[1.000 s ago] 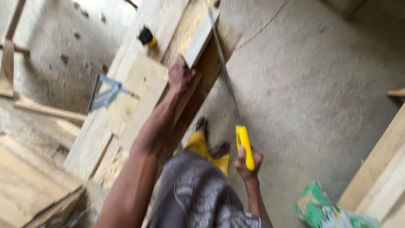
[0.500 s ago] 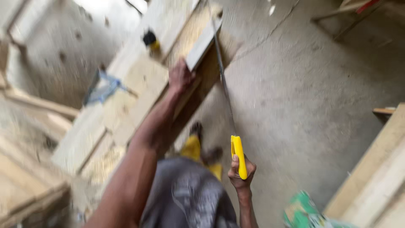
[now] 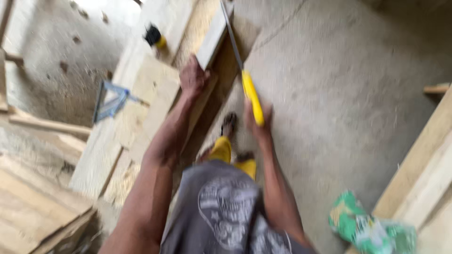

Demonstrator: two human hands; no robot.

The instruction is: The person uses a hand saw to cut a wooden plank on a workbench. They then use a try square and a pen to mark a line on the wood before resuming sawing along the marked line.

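Observation:
My left hand [image 3: 192,76] presses down on a pale wooden board [image 3: 212,35] that lies on a stack of planks [image 3: 155,89]. My right hand [image 3: 258,123] is closed around the yellow handle of a handsaw [image 3: 248,91]. The saw's thin blade [image 3: 230,33] runs up and away along the right side of the board. My foot in a yellow shoe [image 3: 221,150] shows below the hands, above my grey shirt. The picture is motion-blurred.
A blue metal square [image 3: 110,101] lies on the planks to the left. A black and yellow object [image 3: 154,36] sits on the far plank. More timber is stacked at the lower left [image 3: 37,207] and along the right [image 3: 423,164]. A green bag [image 3: 365,226] rests on the concrete floor.
My right hand has pushed the saw forward, toward the board, so the handle sits closer to my left hand. The left hand stays pressed on the board.

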